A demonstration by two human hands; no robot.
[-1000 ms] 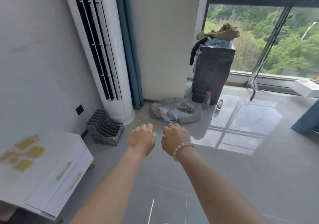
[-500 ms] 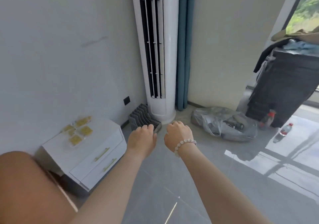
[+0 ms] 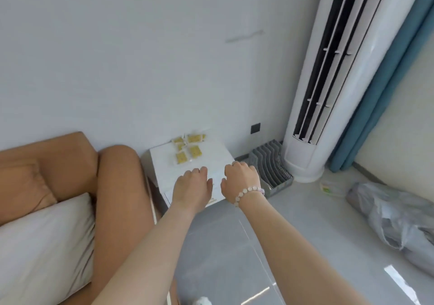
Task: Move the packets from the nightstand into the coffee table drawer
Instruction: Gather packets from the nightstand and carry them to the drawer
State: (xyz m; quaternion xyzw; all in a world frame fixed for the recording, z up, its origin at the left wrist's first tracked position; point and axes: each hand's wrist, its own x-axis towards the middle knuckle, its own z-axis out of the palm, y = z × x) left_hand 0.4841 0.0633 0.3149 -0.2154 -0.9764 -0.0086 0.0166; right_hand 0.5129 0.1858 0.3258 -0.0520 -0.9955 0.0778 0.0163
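Observation:
Several yellow packets [image 3: 189,148] lie in a loose cluster at the back of the white nightstand [image 3: 216,156], close to the wall. My left hand [image 3: 192,187] and my right hand [image 3: 240,179] are both stretched out in front of me over the nightstand's near edge, fingers curled in, nothing in either. The right wrist wears a bead bracelet. Both hands are short of the packets. The coffee table and its drawer are out of view.
A tan sofa arm [image 3: 117,187] with a white cushion [image 3: 42,241] stands left of the nightstand. To the right are a grey slotted rack [image 3: 272,166], a tall white air conditioner [image 3: 333,81], a teal curtain [image 3: 385,93] and a grey plastic bag [image 3: 399,215] on the tiled floor.
The view has swung left: the nightstand and packets have come from the far left to the centre, under my hands. The sofa has come into view, and the window is gone.

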